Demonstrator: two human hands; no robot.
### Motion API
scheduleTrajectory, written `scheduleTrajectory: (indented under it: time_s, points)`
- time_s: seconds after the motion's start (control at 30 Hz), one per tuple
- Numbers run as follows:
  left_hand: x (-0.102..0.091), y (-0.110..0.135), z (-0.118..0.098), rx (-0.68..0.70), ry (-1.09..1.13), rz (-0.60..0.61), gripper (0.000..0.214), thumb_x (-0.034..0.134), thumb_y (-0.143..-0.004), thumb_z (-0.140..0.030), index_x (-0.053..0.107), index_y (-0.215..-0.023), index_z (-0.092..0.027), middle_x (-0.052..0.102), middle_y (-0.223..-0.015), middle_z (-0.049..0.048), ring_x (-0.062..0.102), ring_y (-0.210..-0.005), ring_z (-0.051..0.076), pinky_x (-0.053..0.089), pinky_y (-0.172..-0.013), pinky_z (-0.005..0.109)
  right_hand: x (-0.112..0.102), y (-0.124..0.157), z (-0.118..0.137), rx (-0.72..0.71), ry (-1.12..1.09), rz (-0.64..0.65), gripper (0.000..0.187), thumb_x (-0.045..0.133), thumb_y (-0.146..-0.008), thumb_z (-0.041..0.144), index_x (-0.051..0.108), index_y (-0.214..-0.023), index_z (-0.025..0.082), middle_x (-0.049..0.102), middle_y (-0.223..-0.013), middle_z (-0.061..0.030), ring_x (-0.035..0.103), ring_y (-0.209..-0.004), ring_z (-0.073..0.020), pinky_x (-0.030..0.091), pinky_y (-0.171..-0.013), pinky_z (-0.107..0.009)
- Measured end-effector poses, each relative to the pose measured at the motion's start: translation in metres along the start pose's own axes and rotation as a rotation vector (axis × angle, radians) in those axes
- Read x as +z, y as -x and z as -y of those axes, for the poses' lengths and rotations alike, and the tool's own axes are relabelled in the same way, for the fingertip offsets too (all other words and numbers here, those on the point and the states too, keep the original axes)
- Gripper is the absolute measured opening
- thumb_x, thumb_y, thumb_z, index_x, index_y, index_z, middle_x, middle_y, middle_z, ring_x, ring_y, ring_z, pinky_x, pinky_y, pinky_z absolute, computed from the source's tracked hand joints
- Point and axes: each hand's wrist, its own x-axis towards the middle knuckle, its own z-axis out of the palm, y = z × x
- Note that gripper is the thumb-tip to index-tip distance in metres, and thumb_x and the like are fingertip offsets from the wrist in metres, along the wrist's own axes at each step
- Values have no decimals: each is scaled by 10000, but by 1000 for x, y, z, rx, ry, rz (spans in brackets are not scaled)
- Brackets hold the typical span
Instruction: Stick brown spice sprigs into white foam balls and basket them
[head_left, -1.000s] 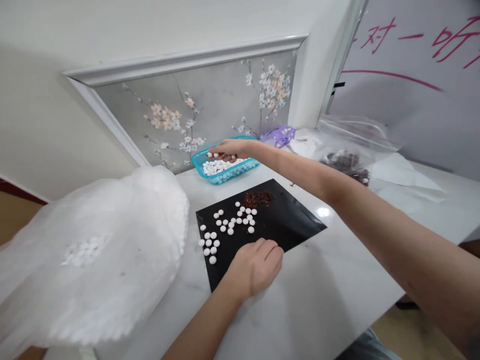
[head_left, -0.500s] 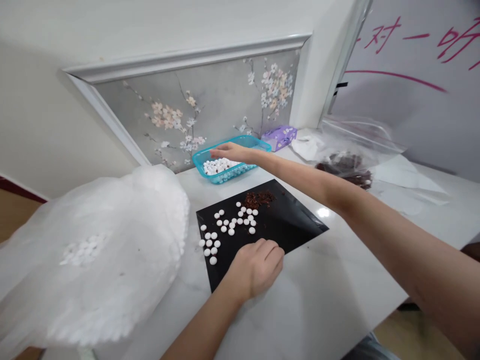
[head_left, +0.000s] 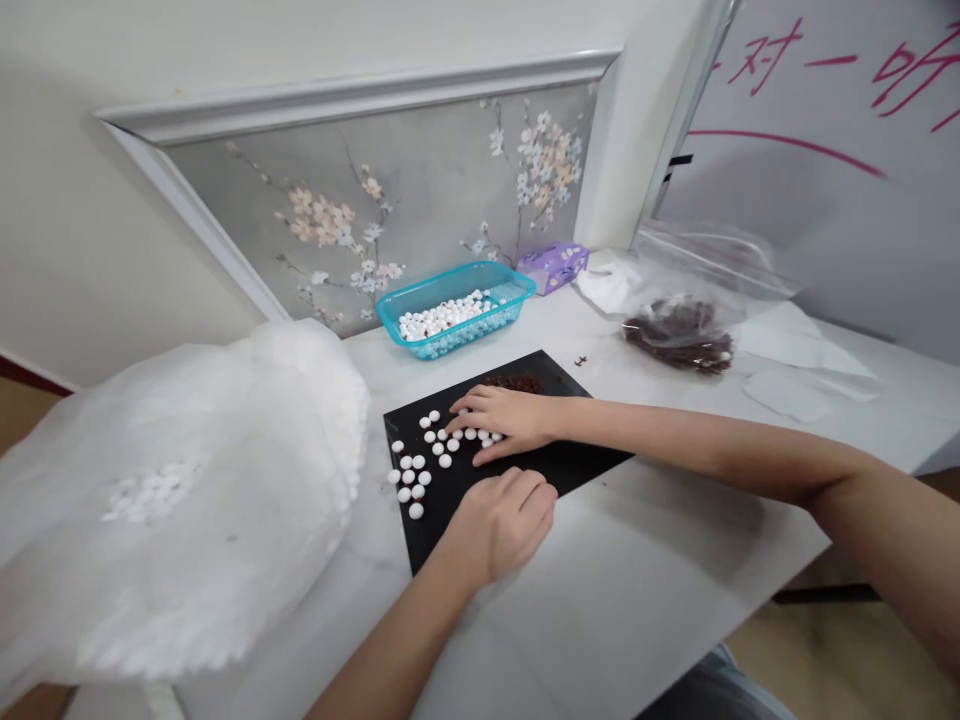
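Observation:
A black mat (head_left: 581, 462) lies on the white table with many small round white pieces (head_left: 416, 490) on its left half. Over the middle of it, my right hand (head_left: 510, 418) reaches with its fingers spread, the fingertips at the white pieces and partly covering them. A small heap of reddish-brown bits (head_left: 525, 383) shows just behind that hand. My left hand (head_left: 504, 520) rests closed at the mat's front edge; its fingertips are curled under, so whatever they may hold is hidden. Behind the mat stands a blue plastic basket (head_left: 454, 345) holding more white pieces.
To the left sits a large white translucent bag (head_left: 247, 480) of white pieces. At the back right are a purple tissue pack (head_left: 553, 267) and a clear zip bag (head_left: 679, 335) of brown bits. A framed floral panel (head_left: 420, 150) and a whiteboard (head_left: 825, 220) stand behind.
My right hand has moved from over the blue basket down and toward me, onto the white pieces on the mat. My left hand has stayed closed at the mat's front edge.

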Motion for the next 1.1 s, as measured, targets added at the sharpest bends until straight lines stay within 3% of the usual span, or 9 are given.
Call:
scheduleTrajectory:
  time_s: [0.1,0.2,0.37,0.5,0.63,0.77,0.93,1.1]
  points:
    - [0,1,-1,4,-22,11,171,389,-857,-131,532,-769,-162,550,-685,8,511,-615,105,383,-527,218,1,-15,-4,48,-13,-13,459,510,-825,500,554,-1072,115,554,-1053,-150,512,-935,-242,393,-853,-376]
    - [0,1,-1,7,-41,10,187,373,-864,-134,531,-769,-164,541,-682,10,505,-608,104,374,-517,218,1,-24,-6,124,-93,23,367,482,-846,468,545,-984,134,558,-968,-114,528,-779,-208,395,-732,-335]
    - [0,0,-1,18,-52,7,195,369,-864,-129,532,-763,-165,533,-670,8,503,-608,103,368,-516,216,-5,-35,-6,214,-273,48,140,528,-820,292,531,-830,152,555,-804,-43,456,-619,-133,338,-625,-268]
    - [1,1,-1,24,-61,-1,208,367,-860,-117,535,-747,-165,530,-663,6,493,-593,99,360,-508,217,-10,-42,-12,344,-554,30,162,507,-819,313,479,-752,169,464,-633,35,393,-575,-102,321,-577,-231]
    - [1,1,-2,32,-67,4,208,372,-856,-110,541,-748,-164,537,-668,6,493,-595,101,355,-500,219,-12,-43,-23,492,-910,27,227,364,-867,355,393,-718,186,356,-599,58,289,-461,-72,255,-434,-204]
    - [1,0,-2,29,-59,7,192,387,-855,-112,542,-753,-161,552,-668,4,505,-601,101,358,-502,220,-15,-43,-33,580,-1225,71,217,344,-875,332,370,-715,187,295,-581,68,198,-412,-56,190,-374,-177]
    - [0,-1,-1,-4,-29,5,162,421,-850,-126,540,-743,-157,569,-684,-2,519,-613,96,360,-495,224,-18,-43,-40,658,-1494,84,205,309,-887,262,409,-733,170,354,-584,45,233,-404,-59,226,-358,-160]
    - [0,-2,0,-10,-25,18,147,440,-845,-135,543,-744,-160,578,-699,-8,522,-622,97,360,-487,235,-18,-42,-41,700,-1651,96,339,225,-920,328,482,-825,128,483,-673,-22,389,-468,-80,362,-408,-181]
